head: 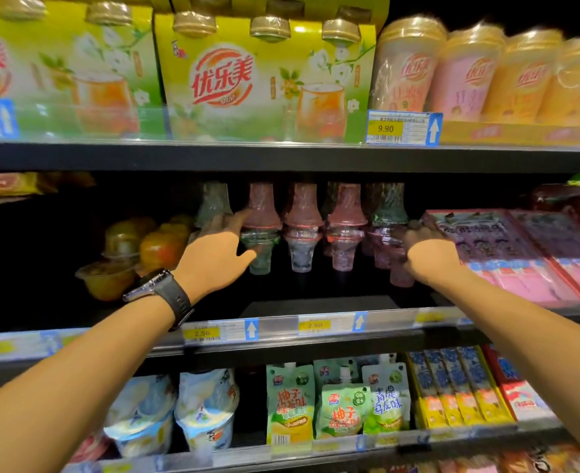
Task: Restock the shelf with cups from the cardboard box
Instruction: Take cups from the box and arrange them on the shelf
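A row of clear cups [302, 230], stacked rim to rim in pairs with pink, green and purple contents, stands deep on the dark middle shelf [315, 305]. My left hand [210, 254], with a watch on its wrist, reaches in at the row's left end. Its straight fingers and thumb press against the green-rimmed cup [260, 259]. At the right end, my right hand [428, 250] curls its fingers round the purple cup [384, 249]. The cardboard box is out of view.
Orange fruit cups [128, 247] sit left of the row, and flat pink packs [507, 254] lie to its right. Boxed drinks [264, 80] and tall cups [469, 70] fill the upper shelf. Pouches [292, 404] hang below. Price tags [220, 331] line the shelf rail.
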Tool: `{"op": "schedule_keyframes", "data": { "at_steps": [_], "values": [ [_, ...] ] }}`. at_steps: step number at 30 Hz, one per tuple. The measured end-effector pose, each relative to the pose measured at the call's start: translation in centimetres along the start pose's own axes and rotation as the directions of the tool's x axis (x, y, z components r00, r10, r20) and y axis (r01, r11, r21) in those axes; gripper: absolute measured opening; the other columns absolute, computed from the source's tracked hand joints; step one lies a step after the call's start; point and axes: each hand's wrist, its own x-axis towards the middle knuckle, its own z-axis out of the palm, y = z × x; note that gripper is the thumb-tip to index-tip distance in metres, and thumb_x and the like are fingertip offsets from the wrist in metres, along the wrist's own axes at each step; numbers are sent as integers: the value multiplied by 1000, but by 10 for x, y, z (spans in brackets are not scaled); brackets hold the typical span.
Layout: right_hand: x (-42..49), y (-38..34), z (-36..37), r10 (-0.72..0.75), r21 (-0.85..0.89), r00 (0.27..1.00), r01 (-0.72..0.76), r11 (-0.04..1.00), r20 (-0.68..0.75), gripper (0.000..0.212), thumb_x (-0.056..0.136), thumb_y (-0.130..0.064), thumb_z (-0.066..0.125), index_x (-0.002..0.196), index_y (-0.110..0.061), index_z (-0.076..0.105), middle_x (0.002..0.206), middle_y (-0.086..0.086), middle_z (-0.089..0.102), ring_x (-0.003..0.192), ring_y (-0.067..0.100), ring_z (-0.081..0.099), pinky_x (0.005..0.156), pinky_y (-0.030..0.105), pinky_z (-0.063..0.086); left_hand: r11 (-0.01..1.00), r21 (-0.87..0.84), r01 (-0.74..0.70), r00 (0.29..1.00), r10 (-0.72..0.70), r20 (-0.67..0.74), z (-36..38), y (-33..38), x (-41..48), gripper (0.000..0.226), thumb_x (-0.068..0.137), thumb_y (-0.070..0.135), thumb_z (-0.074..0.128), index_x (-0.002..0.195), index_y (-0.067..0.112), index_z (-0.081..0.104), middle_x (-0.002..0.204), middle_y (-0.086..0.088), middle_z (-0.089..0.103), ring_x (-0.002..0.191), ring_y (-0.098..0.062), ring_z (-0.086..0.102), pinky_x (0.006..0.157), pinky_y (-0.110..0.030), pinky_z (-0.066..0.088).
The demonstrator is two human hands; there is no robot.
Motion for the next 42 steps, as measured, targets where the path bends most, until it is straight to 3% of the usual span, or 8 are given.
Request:
{"op": "schedule_keyframes", "data": {
  "at_steps": [9,11,14,17,25,30,36,42],
  "values": [
    [-5,1,-11,-42,98,999,44,994,-20,55,76,-28,65,129,-22,54,128,9,45,124,30,39,98,39,42,996,88,-9,1000,8,9,-25,10,-14,70,95,50,52,154,30,21,115,-17,62,103,-38,61,85,-45,52],
    [-10,-3,-14,-67,145,993,82,986,-102,59,75,-38,67,130,-21,53,126,9,45,121,32,40,100,40,39,988,150,35,999,-39,22,-28,14,-19,53,92,57,53,129,20,50,98,-13,63,89,-35,60,73,-38,49],
    [-21,-26,-26,-77,196,995,88,977,-65,54,80,-54,64,110,-10,60,122,14,59,113,35,54,86,38,46,959,272,81,995,-92,27,-28,16,-26,51,89,64,51,80,14,45,80,-4,53,78,-28,56,64,-32,40],
    [-36,-57,-43,-139,225,990,133,965,10,49,83,-57,62,89,-10,51,109,16,64,100,35,60,73,36,43,899,436,40,999,-50,12,-30,5,-34,52,88,66,50,94,14,55,91,-6,62,84,-28,61,68,-32,43],
    [-79,-124,-89,-327,147,944,330,933,-45,76,83,-57,61,142,-14,37,138,15,42,126,36,41,92,47,43,845,532,62,998,-44,-46,-72,-30,-74,69,85,64,52,137,19,42,128,-14,51,113,-38,52,84,-45,46],
    [-120,-174,-104,-420,224,872,475,851,-252,75,83,-55,61,143,-17,36,136,14,42,123,36,42,87,47,48,850,521,76,989,4,-150,-105,-37,-129,69,85,61,54,138,19,41,126,-13,50,108,-37,53,76,-43,44],
    [-204,-244,-89,-493,351,755,645,679,-433,61,84,-44,63,132,-12,45,125,13,46,114,34,45,84,46,48,821,542,179,983,-125,-135,-109,-55,-226,70,85,59,56,139,17,40,124,-13,49,105,-37,53,71,-42,42],
    [-284,-265,-17,-633,367,676,737,567,-378,61,81,-33,66,133,-8,47,127,17,46,111,37,46,84,45,43,787,553,273,942,-336,13,-71,-67,-337,68,88,57,56,140,17,38,122,-13,48,105,-37,53,67,-41,42]
  ]
}}
